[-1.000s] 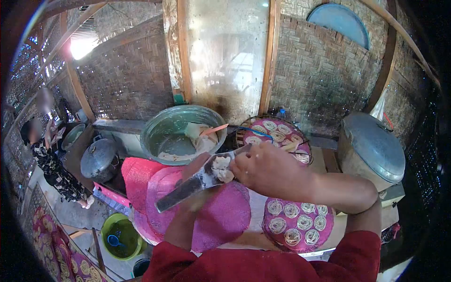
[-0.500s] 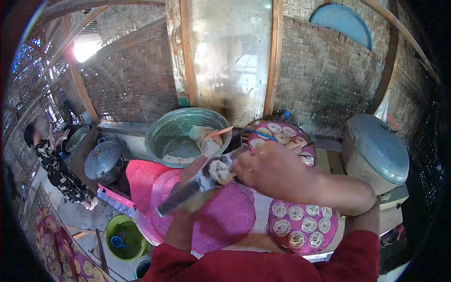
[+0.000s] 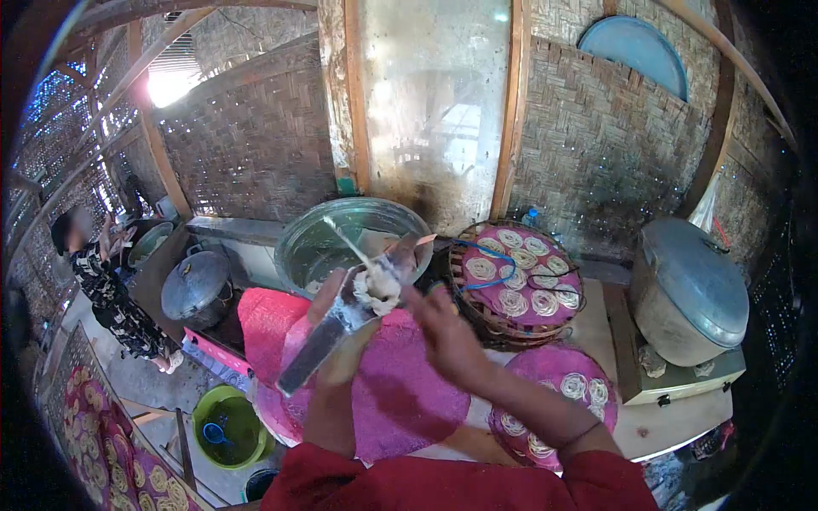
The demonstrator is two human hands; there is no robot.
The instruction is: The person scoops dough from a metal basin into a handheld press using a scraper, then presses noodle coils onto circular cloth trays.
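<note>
My left hand [image 3: 332, 302] is wrapped round a long dark metal tool [image 3: 311, 353], which slants over the pink cloths [image 3: 409, 383]. Pale dough [image 3: 377, 288] bulges from the tool's upper part. Beside the dough, on its right, is my right hand [image 3: 439, 328], blurred, and its fingers cannot be made out. A thin pale strand or stick [image 3: 347, 238] rises from the dough over the green basin [image 3: 298, 230]. Inside the basin lies a pale bag with more dough.
Noodle-like coils lie on a round pink cloth [image 3: 584, 366] and on a basket tray [image 3: 511, 328]. A large pot [image 3: 690, 281] stands on a stove at right. At left are a lidded pot [image 3: 196, 285], a green tub [image 3: 223, 404] and another person [image 3: 111, 281].
My right hand has moved down and back from the tool's upper end, uncovering the basket tray. A thin pale strand or stick now shows above the dough. The view has shifted slightly.
</note>
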